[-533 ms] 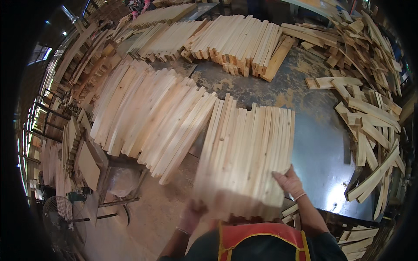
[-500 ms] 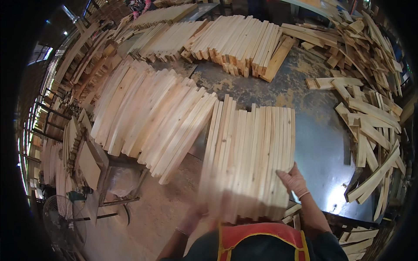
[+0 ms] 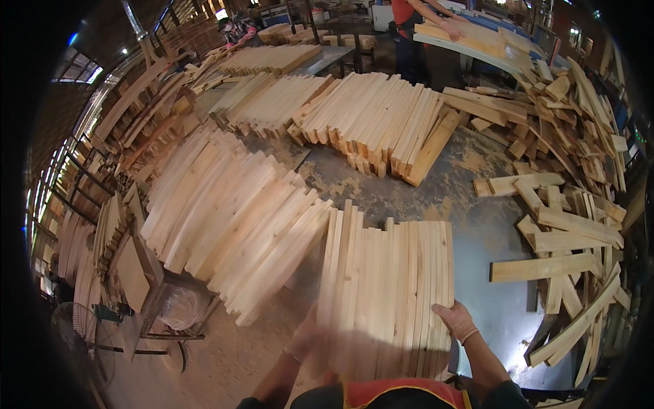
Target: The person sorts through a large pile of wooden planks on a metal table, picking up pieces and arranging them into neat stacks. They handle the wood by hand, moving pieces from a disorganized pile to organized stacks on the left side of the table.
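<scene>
A row of pale wooden strips [image 3: 385, 286] lies side by side in front of me, close to my body. My right hand [image 3: 455, 319] grips its right edge, thumb on top and the other fingers mostly hidden along the side. Against the lower left edge is my left hand [image 3: 308, 337], somewhat blurred, its fingers partly hidden by the wood. The far ends of the strips are uneven, with a few at the left sticking out further. Just to the left, a larger slanted stack of similar strips [image 3: 231, 218] almost touches this row.
More stacked strips [image 3: 371, 116] stand on the far side of the dusty metal table [image 3: 402, 198]. Offcuts [image 3: 579, 225] are heaped at right, with a loose board [image 3: 543, 268] over their near edge. A fan [image 3: 82, 334] stands at lower left. Another person [image 3: 409, 34] works beyond.
The view has tilted up, revealing more of the far workshop. My left hand has moved forward along the strips' left edge. A loose board now shows over the offcut heap's near edge.
</scene>
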`<state>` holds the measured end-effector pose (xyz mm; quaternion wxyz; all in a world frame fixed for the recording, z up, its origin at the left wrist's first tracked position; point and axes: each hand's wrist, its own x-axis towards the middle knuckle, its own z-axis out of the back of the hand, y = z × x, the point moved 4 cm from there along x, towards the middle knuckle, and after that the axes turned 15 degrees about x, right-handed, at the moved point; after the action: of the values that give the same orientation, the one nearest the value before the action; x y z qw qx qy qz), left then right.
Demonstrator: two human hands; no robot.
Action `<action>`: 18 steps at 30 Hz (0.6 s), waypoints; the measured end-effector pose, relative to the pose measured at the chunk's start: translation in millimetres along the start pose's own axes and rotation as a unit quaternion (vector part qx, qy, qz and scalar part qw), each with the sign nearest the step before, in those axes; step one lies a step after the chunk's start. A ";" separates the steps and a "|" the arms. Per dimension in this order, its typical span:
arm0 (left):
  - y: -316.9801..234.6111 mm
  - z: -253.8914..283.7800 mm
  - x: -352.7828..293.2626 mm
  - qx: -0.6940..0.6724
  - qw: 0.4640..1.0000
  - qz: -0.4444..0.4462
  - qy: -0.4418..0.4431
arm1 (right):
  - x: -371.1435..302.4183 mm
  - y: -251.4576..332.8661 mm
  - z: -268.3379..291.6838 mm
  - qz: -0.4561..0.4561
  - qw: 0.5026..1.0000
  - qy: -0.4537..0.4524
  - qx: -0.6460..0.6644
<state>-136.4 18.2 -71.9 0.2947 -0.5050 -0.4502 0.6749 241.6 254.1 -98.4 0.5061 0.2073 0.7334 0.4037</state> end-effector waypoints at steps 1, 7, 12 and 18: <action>-2.8 3.1 8.5 0.011 1.000 -0.008 0.006 | -0.3 0.6 -0.4 -0.008 0.999 -0.009 0.038; -95.3 33.1 93.1 0.123 0.986 -0.110 0.030 | 19.9 79.4 -23.3 0.060 0.989 -0.071 0.114; -256.3 71.0 198.2 -0.053 0.986 -0.130 0.090 | 92.9 230.7 -62.0 0.155 0.980 -0.048 0.112; -403.9 153.0 441.6 0.046 0.990 -0.120 0.060 | 260.1 425.5 -114.3 0.230 0.968 -0.008 0.098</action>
<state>-443.9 517.3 122.9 0.4229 -0.4727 -0.4578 0.6230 -11.4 646.0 111.8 0.3825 0.4226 0.6978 0.4337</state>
